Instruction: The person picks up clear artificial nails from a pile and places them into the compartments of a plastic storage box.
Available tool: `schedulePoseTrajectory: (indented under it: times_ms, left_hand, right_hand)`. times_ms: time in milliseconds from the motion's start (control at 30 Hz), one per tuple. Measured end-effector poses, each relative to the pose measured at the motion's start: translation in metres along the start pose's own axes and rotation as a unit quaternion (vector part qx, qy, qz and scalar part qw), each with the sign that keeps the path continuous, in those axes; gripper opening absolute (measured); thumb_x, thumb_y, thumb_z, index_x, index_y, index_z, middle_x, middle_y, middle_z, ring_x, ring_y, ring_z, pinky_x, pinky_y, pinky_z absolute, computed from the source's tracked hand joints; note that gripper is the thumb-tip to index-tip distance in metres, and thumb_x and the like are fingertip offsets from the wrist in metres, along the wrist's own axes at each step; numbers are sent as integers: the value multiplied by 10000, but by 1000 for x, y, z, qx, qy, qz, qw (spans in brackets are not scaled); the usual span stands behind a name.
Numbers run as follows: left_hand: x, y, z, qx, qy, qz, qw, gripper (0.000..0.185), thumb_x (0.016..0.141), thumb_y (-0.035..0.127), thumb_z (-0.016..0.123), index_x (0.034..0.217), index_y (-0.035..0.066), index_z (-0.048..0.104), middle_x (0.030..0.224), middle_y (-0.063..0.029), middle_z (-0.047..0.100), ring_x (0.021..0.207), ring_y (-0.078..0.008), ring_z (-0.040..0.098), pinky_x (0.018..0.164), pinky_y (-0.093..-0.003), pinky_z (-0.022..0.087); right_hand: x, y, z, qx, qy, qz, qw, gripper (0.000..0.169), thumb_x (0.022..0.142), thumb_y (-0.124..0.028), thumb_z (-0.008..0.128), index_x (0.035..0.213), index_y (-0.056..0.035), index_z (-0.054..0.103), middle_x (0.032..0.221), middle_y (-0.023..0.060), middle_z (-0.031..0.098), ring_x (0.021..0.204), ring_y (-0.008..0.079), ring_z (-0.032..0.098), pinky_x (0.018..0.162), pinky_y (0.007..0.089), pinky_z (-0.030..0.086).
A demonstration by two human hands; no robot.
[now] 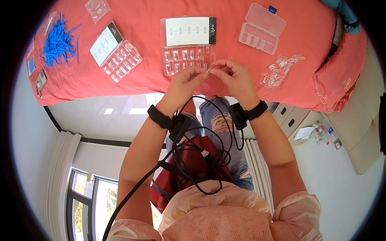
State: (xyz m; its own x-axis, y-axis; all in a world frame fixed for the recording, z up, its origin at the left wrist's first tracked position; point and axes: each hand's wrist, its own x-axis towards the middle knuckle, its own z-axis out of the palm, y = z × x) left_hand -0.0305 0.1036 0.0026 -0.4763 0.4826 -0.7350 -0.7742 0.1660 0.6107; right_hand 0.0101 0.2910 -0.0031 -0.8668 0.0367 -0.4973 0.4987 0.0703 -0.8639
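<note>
My left hand [189,80] and my right hand [231,76] meet at the fingertips above the front edge of the bed. Pinched between them is a small clear piece, apparently a nail tip [208,70], mostly covered by the fingers. Just beyond lies an opened clear compartment box [207,51] with clear nail tips [184,54] in its cells. Its raised lid holds a white card [187,31] with a black strip bearing writing. My fingers hide the box's near right corner. Right of my right hand is a loose heap of clear nail tips [276,75].
Left are a second opened nail-tip box [124,60], blue plastic sticks [58,48] and a clear bag [98,10]. A hinged clear plastic case [259,39] lies open at right on the red bedsheet [144,27]. Black cables [221,132] loop between my wrist straps.
</note>
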Motion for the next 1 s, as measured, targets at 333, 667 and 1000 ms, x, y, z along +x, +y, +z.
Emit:
schedulePoseTrajectory:
  times_ms: [333,667,1000]
  left_hand:
    - [4,-11,-3,-139,26,-69,988,142,984,184,584,1061,75,632,987,29,648,841,-38,566,695,-202,441]
    - [14,-7,4,-66,47,-25,996,196,982,174,555,1080,17,619,949,20,624,848,-75,554,735,-240,444]
    - [19,-12,8,452,149,157,865,416,910,143,563,1320,83,535,911,-142,661,734,-264,638,640,-368,507]
  right_hand:
    - [-9,-11,12,-305,18,-125,944,218,860,-214,688,1039,-93,661,988,32,646,788,236,658,645,326,530]
    - [7,7,7,-375,27,-123,918,254,854,-291,688,1031,-117,637,935,18,624,739,229,654,583,333,530]
    - [39,16,-4,-478,42,-250,841,210,884,-260,651,1036,-117,643,867,10,579,671,209,635,536,337,506]
